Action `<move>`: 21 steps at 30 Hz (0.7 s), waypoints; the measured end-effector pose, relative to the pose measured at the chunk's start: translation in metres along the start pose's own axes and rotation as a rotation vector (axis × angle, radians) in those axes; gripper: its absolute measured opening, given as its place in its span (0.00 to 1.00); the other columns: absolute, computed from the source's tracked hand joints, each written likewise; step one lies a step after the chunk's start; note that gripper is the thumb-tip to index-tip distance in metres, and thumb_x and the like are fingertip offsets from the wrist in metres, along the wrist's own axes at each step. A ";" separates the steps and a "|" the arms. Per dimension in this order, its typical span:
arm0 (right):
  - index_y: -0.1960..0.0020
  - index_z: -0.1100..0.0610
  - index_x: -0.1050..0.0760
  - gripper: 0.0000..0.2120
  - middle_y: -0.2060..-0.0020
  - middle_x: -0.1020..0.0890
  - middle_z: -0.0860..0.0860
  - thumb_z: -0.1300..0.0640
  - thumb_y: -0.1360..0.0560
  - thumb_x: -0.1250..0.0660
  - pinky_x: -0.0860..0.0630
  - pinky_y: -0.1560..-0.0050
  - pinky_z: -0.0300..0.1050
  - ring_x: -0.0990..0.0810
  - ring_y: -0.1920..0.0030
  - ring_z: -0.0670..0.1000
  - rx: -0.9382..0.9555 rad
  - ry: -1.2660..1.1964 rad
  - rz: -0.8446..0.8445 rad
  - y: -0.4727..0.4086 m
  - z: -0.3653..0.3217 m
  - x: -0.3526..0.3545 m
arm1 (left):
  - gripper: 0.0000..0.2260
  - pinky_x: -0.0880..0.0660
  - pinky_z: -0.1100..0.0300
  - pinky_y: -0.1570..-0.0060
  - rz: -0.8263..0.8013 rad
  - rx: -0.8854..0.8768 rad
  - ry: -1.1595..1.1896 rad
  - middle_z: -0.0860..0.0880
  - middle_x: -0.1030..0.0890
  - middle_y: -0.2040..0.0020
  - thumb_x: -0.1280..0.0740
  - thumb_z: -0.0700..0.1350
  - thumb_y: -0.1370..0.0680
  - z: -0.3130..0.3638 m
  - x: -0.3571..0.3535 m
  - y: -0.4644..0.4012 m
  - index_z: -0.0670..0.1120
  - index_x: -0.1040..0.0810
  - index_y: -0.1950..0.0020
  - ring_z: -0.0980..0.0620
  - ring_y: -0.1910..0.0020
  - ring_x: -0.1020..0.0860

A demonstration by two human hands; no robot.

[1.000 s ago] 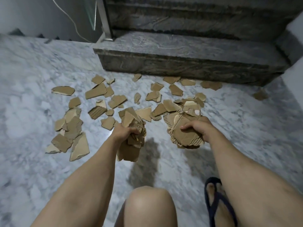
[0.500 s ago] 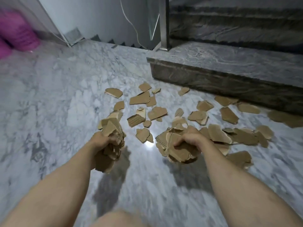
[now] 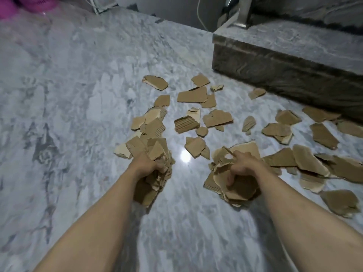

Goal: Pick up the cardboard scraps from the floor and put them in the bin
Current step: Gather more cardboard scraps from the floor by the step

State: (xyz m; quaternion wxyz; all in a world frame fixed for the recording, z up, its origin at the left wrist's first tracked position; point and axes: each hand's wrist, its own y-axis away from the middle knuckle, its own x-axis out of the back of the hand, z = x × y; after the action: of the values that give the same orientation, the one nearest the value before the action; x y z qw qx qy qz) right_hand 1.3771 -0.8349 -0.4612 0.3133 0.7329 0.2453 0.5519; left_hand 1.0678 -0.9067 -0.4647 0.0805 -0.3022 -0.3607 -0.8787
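Note:
My left hand [image 3: 146, 165] is shut on a thick bunch of brown cardboard scraps [image 3: 155, 173], held above the marble floor. My right hand [image 3: 242, 166] grips a second stack of cardboard scraps [image 3: 238, 190], thumb on top and fingers underneath. Several loose scraps [image 3: 196, 96] lie scattered on the floor beyond and to the right of both hands. A pink bin [image 3: 23, 3] shows only partly at the top left corner, far from my hands.
A dark stone stair step [image 3: 290, 55] rises at the upper right, with a metal post [image 3: 243, 14] at its corner. A white cable [image 3: 199, 14] hangs along the back wall. The grey marble floor [image 3: 68, 95] stretches left toward the bin.
My view has swung left and risen, so the step slid right and the pink bin came into sight. My knee and sandalled foot have left the view. Both hands still hold their scraps.

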 end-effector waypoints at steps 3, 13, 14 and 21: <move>0.26 0.52 0.37 0.51 0.28 0.38 0.57 0.50 0.44 0.17 0.29 0.35 0.58 0.37 0.29 0.63 0.005 0.077 0.054 0.007 -0.009 -0.004 | 0.15 0.21 0.50 0.54 -0.012 0.004 -0.042 0.43 0.18 0.54 0.19 0.43 0.36 0.004 0.000 0.000 0.45 0.25 0.61 0.42 0.54 0.20; 0.50 0.54 0.23 0.21 0.54 0.17 0.53 0.61 0.38 0.17 0.24 0.62 0.44 0.19 0.55 0.55 0.141 -0.453 -0.007 0.030 -0.037 0.029 | 0.31 0.21 0.47 0.42 0.056 -0.037 -0.083 0.47 0.25 0.41 0.21 0.56 0.49 0.008 0.017 -0.004 0.48 0.23 0.50 0.40 0.45 0.23; 0.51 0.54 0.23 0.21 0.54 0.17 0.53 0.61 0.38 0.17 0.23 0.61 0.45 0.18 0.55 0.55 0.146 -0.524 0.008 0.029 -0.045 0.034 | 0.34 0.22 0.46 0.41 0.064 -0.031 -0.083 0.45 0.27 0.40 0.22 0.57 0.51 0.008 0.022 -0.005 0.49 0.23 0.47 0.39 0.43 0.25; 0.50 0.61 0.26 0.24 0.49 0.18 0.58 0.61 0.40 0.16 0.19 0.58 0.51 0.18 0.55 0.58 0.062 -0.628 -0.018 -0.011 -0.109 0.015 | 0.16 0.24 0.58 0.61 0.006 -0.047 0.181 0.45 0.17 0.47 0.19 0.44 0.34 0.008 0.063 -0.031 0.45 0.18 0.50 0.49 0.56 0.20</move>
State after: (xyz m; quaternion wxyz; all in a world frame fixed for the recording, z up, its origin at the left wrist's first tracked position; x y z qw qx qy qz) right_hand 1.2757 -0.7967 -0.4384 0.3561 0.8744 0.1597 0.2882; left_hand 1.0091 -0.8739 -0.4415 0.1083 -0.2245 -0.3301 -0.9104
